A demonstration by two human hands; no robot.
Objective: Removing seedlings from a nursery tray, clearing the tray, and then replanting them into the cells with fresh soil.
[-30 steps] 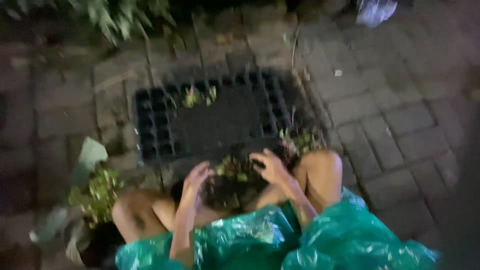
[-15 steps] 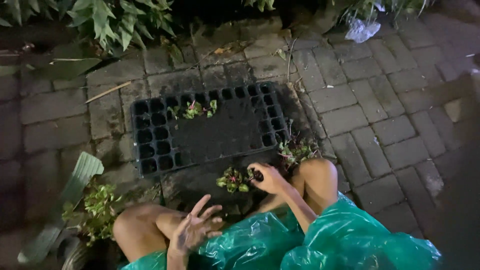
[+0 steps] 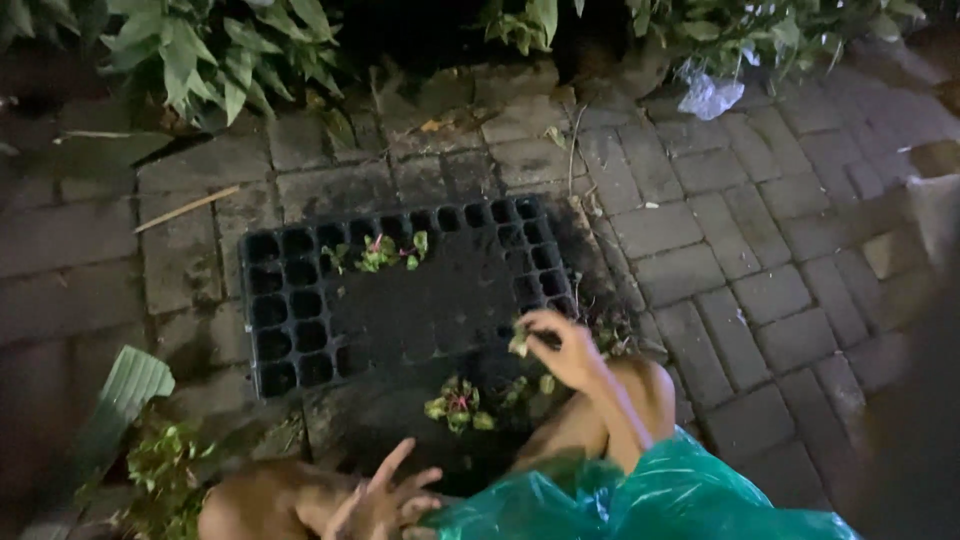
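Down on the brick paving [image 3: 740,300], the right hand [image 3: 562,347] has come up off the soil since half a second ago and now pinches a small seedling [image 3: 519,340] over the near edge of the black seedling tray [image 3: 300,300], leaves pointing left and a bit down, its long axis too small to make out. Left hand [image 3: 385,500] has dropped lower too, fingers spread wide, holding nothing. Tray runs left to right, most cells dark, a few green sprouts [image 3: 380,252] in its far row, and a clump of seedlings [image 3: 458,405] sits on the soil just in front of it.
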